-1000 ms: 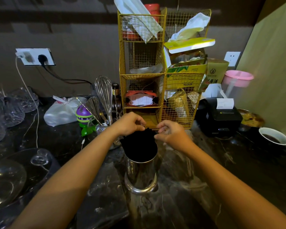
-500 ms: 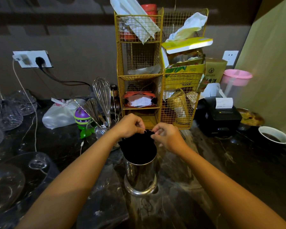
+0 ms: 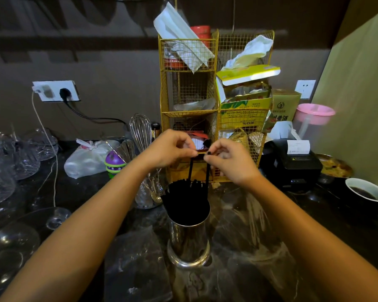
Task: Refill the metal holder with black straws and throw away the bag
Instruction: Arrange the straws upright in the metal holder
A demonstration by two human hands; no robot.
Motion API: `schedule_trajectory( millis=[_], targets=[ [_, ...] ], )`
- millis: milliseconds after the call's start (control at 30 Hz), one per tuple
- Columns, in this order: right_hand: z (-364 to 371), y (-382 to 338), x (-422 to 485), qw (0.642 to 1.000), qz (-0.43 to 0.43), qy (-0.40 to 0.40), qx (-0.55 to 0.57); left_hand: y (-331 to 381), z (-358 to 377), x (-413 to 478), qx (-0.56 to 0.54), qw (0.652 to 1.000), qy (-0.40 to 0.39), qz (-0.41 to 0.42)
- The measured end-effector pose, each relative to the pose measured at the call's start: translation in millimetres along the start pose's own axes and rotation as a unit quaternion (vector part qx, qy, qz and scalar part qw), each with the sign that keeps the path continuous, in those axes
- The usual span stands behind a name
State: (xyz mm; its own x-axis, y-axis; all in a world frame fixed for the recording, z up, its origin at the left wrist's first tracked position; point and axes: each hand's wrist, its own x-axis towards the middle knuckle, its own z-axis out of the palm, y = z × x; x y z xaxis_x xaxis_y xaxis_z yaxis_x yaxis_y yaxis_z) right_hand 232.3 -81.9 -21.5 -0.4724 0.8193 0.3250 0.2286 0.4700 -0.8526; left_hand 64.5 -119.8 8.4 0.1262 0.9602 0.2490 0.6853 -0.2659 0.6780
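A shiny metal holder [image 3: 189,243] stands on the dark counter in the middle, packed with black straws [image 3: 184,201]. Both hands hover just above the bundle, close together. My left hand [image 3: 169,149] pinches the top of one black straw [image 3: 190,168] that is raised above the others. My right hand [image 3: 230,161] pinches a second raised straw [image 3: 207,173] in the same way. Both raised straws still reach down into the bundle. A clear plastic bag [image 3: 135,262] lies flat on the counter left of the holder.
A yellow wire rack [image 3: 189,92] full of packets rises right behind the hands. A whisk [image 3: 140,131] in a glass stands to the left, with glass bowls [image 3: 15,162] beyond. On the right are a receipt printer [image 3: 292,164] and a cup of dark liquid [image 3: 367,190].
Both hands have lifted from the top of the straw bundle, each drawing one straw upward. The camera view has tilted slightly.
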Motion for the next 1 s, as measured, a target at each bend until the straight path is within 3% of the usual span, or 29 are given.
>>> schedule_trajectory(
  millis=[300,633,733,900,1000],
  targets=[
    [-5,-49,6,0.995,-0.078,0.001,0.056,56,-30,-5,-0.057,0.992,0.076,0.082],
    [-25,-79,10,0.988,-0.137,0.059,0.040,67,-35,-16,-0.116,0.973,0.168,0.109],
    [-37,-87,13,0.973,-0.160,0.121,0.110,64,-30,-25,-0.157,0.967,0.175,0.096],
    [-40,-81,16,0.926,-0.107,0.175,0.316,45,-6,-34,-0.159,0.985,0.062,0.033],
    [-30,-63,9,0.888,-0.021,0.141,0.438,31,0,-30,-0.293,0.947,0.121,-0.041]
  ],
)
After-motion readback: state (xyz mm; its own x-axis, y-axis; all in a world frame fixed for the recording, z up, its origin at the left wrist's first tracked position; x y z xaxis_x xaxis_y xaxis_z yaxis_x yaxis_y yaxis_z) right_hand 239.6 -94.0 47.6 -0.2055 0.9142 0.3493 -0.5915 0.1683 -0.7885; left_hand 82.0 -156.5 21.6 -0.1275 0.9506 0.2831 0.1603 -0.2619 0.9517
